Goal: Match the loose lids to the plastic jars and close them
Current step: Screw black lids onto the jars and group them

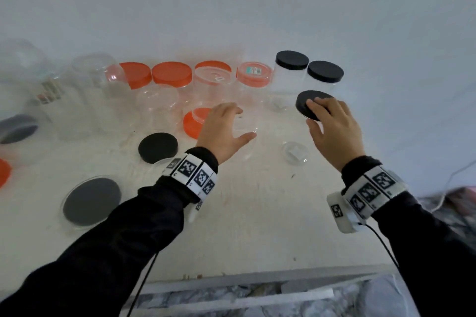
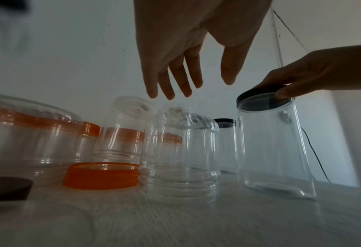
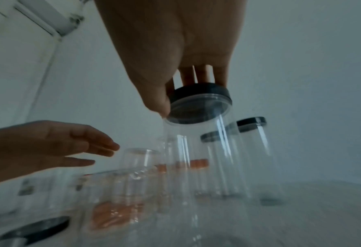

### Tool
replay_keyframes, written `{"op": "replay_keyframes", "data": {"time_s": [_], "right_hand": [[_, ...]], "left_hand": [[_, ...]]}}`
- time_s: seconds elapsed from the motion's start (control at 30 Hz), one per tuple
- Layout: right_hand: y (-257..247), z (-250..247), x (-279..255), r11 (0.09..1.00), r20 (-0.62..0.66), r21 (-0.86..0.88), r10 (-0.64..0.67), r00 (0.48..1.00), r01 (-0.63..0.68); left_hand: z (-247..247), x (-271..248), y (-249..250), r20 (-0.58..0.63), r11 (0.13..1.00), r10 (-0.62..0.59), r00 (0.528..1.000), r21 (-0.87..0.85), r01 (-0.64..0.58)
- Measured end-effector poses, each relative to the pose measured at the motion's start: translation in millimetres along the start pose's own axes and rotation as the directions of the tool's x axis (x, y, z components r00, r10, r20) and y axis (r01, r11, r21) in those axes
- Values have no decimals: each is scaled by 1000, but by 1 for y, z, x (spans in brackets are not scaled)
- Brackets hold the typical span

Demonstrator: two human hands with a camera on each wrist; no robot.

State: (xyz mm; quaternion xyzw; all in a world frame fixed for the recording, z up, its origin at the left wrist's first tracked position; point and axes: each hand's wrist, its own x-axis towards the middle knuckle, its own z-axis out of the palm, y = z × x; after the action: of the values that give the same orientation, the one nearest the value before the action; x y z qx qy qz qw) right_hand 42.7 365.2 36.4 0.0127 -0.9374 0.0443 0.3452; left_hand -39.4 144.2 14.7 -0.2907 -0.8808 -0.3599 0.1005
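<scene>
White counter against a pale wall carries the tilted jar (image 2: 277,147) whose black lid (image 1: 310,104) the right hand (image 1: 334,131) pinches, so it wants steadying and a level twist by the left hand (image 1: 222,134), hovering spread and empty; two black-lidded jars behind.

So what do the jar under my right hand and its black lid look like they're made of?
The jar looks like clear, glossy plastic: you see straight through its walls, which carry bright streaks of reflection. Its black lid looks like opaque matte plastic, dull with no shine, though the finish is hard to judge in the blur.
</scene>
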Motion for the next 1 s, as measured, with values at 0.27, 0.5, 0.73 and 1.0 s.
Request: {"op": "replay_keyframes", "data": {"time_s": [0.27,0.5,0.73,1.0], "right_hand": [[11,30,24,999,30,33,12,999,-13],[16,46,49,994,24,89,54,998,-56],[21,61,64,995,12,78,55,998,-56],[19,67,74,994,38,44,93,995,-95]], "left_hand": [[16,15,-11,160,981,-135,978,164,109],[16,16,-14,136,987,-132,982,112,117],[16,16,-15,138,987,-138,981,99,125],[13,15,-13,140,985,-144,980,114,128]]}}
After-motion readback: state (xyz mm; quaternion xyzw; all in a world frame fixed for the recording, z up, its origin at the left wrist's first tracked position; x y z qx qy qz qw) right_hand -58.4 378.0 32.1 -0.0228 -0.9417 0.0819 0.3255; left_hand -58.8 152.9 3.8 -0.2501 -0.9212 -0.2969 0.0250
